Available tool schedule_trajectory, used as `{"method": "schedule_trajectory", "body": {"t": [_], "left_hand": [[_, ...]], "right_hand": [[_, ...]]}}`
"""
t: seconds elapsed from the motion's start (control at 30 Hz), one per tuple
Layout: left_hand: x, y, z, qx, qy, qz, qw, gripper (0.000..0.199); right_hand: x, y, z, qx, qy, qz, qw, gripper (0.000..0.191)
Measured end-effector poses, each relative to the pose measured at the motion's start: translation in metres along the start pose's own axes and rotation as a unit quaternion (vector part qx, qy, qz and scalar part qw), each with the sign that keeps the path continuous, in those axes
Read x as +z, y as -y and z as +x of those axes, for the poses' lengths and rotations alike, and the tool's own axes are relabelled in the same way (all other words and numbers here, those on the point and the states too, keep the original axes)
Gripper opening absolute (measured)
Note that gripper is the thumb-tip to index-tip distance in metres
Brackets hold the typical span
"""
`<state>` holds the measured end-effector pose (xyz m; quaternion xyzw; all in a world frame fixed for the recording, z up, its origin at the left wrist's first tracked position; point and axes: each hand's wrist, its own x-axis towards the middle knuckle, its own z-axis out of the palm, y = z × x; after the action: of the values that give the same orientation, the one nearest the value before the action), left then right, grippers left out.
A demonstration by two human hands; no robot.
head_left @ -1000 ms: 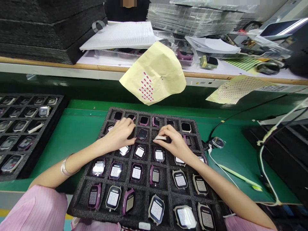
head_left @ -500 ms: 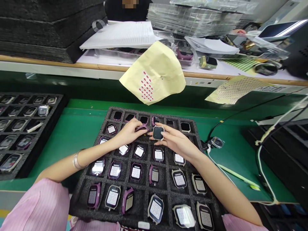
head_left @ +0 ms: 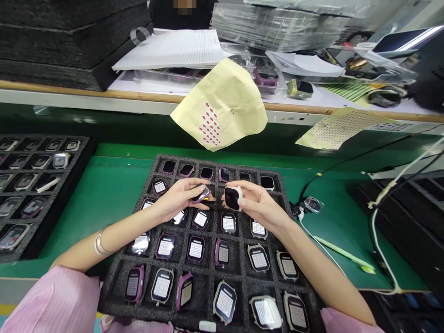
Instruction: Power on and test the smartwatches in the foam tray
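Observation:
A black foam tray with square compartments lies in front of me, holding several smartwatch bodies without straps. My left hand grips a purple smartwatch above the tray's second row, thumb across its face and the watch tilted. Beside it, my right hand holds a silver smartwatch by its edges, its dark screen turned up toward me. The two watches are apart. Many watches in the nearer rows show lit white screens, such as a silver-framed watch; those in the far row are dark.
A second foam tray of watches sits at the left on the green table. Yellow sticker paper hangs from the shelf above. Cables and a light green stick lie at the right. A person sits beyond the shelf.
My left hand has lifted the purple watch and turned its face into view. The silver watch in my right hand has shifted slightly right and down, and its tilt has changed.

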<state>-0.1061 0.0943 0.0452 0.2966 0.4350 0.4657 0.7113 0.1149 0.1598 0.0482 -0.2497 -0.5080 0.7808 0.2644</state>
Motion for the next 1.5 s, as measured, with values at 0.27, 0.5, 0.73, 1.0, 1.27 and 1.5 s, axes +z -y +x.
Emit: {"method": "schedule_trajectory", "body": {"t": [0.27, 0.5, 0.73, 1.0, 1.27, 1.5], "left_hand": [[0.0, 0.006, -0.001, 0.019, 0.015, 0.141, 0.99, 0.044], [-0.006, 0.017, -0.001, 0.187, -0.008, 0.362, 0.913, 0.036], [-0.004, 0.018, -0.006, 0.222, -0.056, 0.404, 0.886, 0.035], [-0.008, 0.021, -0.004, 0.244, -0.055, 0.418, 0.873, 0.039], [-0.008, 0.022, -0.002, 0.242, -0.001, 0.367, 0.898, 0.039], [-0.006, 0.024, -0.002, 0.177, 0.024, 0.275, 0.945, 0.045]], "right_hand": [[0.003, -0.001, -0.001, 0.021, 0.008, 0.025, 0.999, 0.035], [0.003, -0.005, -0.001, 0.036, 0.013, 0.026, 0.999, 0.038], [0.003, -0.004, -0.001, 0.027, 0.011, 0.012, 1.0, 0.037], [0.003, -0.007, -0.001, 0.031, 0.0, -0.017, 0.999, 0.041], [0.0, -0.009, 0.001, 0.021, -0.014, -0.019, 0.999, 0.039], [0.002, -0.008, 0.0, 0.024, -0.004, -0.016, 1.0, 0.036]]}}
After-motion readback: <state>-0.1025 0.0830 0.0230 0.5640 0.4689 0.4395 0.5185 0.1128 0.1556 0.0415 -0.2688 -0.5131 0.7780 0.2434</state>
